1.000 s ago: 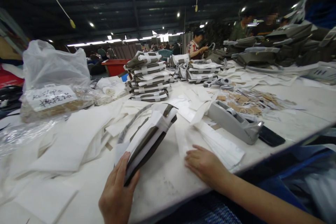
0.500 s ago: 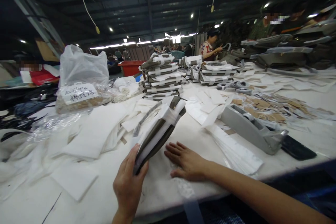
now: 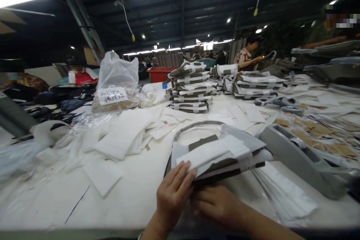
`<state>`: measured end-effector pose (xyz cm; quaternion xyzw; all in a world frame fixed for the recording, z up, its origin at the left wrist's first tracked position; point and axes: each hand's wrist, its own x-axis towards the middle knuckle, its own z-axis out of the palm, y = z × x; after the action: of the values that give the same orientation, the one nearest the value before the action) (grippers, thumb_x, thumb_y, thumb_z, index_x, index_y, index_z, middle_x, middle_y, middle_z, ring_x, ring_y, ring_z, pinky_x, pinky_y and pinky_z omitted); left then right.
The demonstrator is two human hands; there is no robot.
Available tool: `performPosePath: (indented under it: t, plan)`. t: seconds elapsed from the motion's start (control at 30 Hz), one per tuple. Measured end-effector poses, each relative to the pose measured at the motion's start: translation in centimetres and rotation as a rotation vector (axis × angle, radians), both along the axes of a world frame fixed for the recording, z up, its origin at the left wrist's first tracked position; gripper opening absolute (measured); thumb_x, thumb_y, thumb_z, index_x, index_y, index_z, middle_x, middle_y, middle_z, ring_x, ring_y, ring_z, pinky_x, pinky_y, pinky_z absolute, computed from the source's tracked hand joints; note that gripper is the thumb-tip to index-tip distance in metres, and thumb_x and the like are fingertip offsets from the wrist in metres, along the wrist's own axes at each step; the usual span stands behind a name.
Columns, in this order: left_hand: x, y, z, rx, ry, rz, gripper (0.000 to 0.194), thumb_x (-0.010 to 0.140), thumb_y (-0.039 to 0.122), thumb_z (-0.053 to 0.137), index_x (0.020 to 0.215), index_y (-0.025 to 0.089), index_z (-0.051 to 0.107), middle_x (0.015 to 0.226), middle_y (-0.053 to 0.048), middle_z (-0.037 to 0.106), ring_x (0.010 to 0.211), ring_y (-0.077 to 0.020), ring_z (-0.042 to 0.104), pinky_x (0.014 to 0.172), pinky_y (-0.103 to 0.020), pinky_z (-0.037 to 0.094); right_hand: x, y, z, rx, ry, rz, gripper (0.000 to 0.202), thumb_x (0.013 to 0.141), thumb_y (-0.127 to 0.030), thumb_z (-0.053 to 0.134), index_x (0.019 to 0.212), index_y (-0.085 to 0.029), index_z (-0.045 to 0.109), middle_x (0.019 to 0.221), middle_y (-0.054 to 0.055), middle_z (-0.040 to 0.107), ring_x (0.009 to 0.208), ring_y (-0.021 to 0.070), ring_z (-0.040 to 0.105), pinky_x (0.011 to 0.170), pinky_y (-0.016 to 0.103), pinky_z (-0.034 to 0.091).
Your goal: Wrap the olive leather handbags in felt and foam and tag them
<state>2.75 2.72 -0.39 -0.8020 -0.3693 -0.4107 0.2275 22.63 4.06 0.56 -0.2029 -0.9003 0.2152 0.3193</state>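
Note:
A folded dark grey-brown bag (image 3: 216,165) wrapped in white sheets lies tilted over the near part of the table, its curved handle arching up behind. My left hand (image 3: 176,195) grips the bag's near left corner, fingers on the white wrapping and thumb hidden. Just below the bag's near edge is my right hand (image 3: 222,204), its fingers curled in; their tips, and anything in them, are hidden and blurred. To the right of the bag stands a grey tape dispenser (image 3: 298,161). Long white strips (image 3: 289,191) lie between the bag and the dispenser.
Stacks of wrapped bags (image 3: 189,88) stand at the back, with more bags (image 3: 257,84) to their right. Loose white sheets (image 3: 123,135) and a labelled plastic bag (image 3: 116,78) occupy the left. Brown tags (image 3: 320,135) are spread at right. A co-worker (image 3: 247,54) is behind the table.
The wrapped bag has moved right and turned, with its flat side now showing. My right hand has gone from lying spread on the table to curled beneath the bag's edge. The view has shifted left.

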Motion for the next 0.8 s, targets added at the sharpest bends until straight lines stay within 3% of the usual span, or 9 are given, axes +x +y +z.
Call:
performPosePath:
  t: [0.07, 0.13, 0.2, 0.3, 0.37, 0.5, 0.63, 0.8]
  plan:
    - [0.4, -0.2, -0.9, -0.012, 0.037, -0.013, 0.033, 0.097, 0.015, 0.055, 0.128, 0.018, 0.063, 0.13, -0.009, 0.066, 0.127, -0.024, 0.057, 0.099, -0.036, 0.055, 0.9, -1.6, 1.6, 0.133, -0.088, 0.158, 0.026, 0.094, -0.024, 0.059, 0.116, -0.031, 0.07, 0.097, 0.006, 0.078, 0.09, 0.0224, 0.072, 0.08, 0.034, 0.059]
    - [0.7, -0.6, -1.6, -0.012, 0.064, -0.024, 0.032, 0.098, 0.015, 0.052, 0.127, 0.02, 0.064, 0.129, -0.008, 0.067, 0.127, -0.0237, 0.058, 0.097, -0.036, 0.056, 1.9, -1.9, 3.0, 0.209, -0.085, 0.166, 0.034, 0.094, -0.02, 0.057, 0.125, -0.029, 0.065, 0.107, 0.008, 0.076, 0.101, 0.023, 0.07, 0.088, 0.035, 0.058]
    - [0.9, -1.0, -2.0, -0.008, 0.07, -0.024, 0.032, 0.098, 0.015, 0.052, 0.127, 0.021, 0.064, 0.129, -0.007, 0.067, 0.126, -0.0237, 0.059, 0.097, -0.036, 0.056, 2.5, -0.2, 4.0, 0.177, -0.005, -0.009, 0.034, 0.095, -0.019, 0.054, 0.125, -0.028, 0.065, 0.115, 0.008, 0.074, 0.109, 0.0227, 0.067, 0.095, 0.037, 0.054]
    - [1.2, -1.5, -2.2, -0.002, 0.056, -0.01, 0.033, 0.096, 0.014, 0.057, 0.126, 0.023, 0.065, 0.127, -0.006, 0.068, 0.123, -0.023, 0.061, 0.097, -0.035, 0.056, 1.9, 5.2, 4.5, -0.032, -0.029, -0.374, 0.028, 0.096, -0.029, 0.051, 0.116, -0.022, 0.069, 0.116, 0.01, 0.072, 0.106, 0.0239, 0.067, 0.094, 0.038, 0.051]
    - [1.3, -1.7, -2.2, 0.009, 0.052, -0.007, 0.031, 0.096, 0.014, 0.057, 0.123, 0.024, 0.067, 0.126, -0.005, 0.069, 0.122, -0.0224, 0.061, 0.096, -0.034, 0.056, 0.7, 9.2, 4.5, -0.223, -0.208, -0.476, 0.03, 0.095, -0.038, 0.051, 0.107, -0.02, 0.072, 0.107, 0.01, 0.074, 0.098, 0.0247, 0.067, 0.089, 0.037, 0.051]
    - [1.4, -1.8, -2.3, 0.045, 0.04, 0.006, 0.028, 0.098, 0.016, 0.053, 0.12, 0.025, 0.069, 0.124, -0.003, 0.07, 0.119, -0.0216, 0.063, 0.094, -0.032, 0.057, -2.7, 14.9, 3.8, -0.382, -0.379, -0.486, 0.037, 0.083, -0.052, 0.065, 0.068, -0.019, 0.073, 0.075, 0.009, 0.074, 0.081, 0.0255, 0.067, 0.075, 0.033, 0.048]
    - [1.3, -1.9, -2.3, 0.065, 0.049, 0.007, 0.028, 0.099, 0.017, 0.052, 0.119, 0.026, 0.07, 0.124, -0.003, 0.07, 0.118, -0.0218, 0.064, 0.092, -0.032, 0.058, -5.7, 16.9, 2.2, -0.54, -0.381, -0.469, 0.04, 0.069, -0.046, 0.079, 0.047, -0.018, 0.061, 0.051, 0.003, 0.062, 0.066, 0.0209, 0.064, 0.065, 0.029, 0.046]
    - [1.6, -2.3, -2.2, 0.092, 0.07, 0.018, 0.026, 0.098, 0.02, 0.054, 0.117, 0.026, 0.071, 0.121, -0.002, 0.071, 0.114, -0.0212, 0.067, 0.089, -0.029, 0.059, -6.9, 16.9, 1.1, -0.772, -0.196, -0.442, 0.026, 0.074, -0.037, 0.077, 0.062, -0.015, 0.069, 0.058, 0.003, 0.069, 0.056, 0.0151, 0.063, 0.053, 0.023, 0.047]
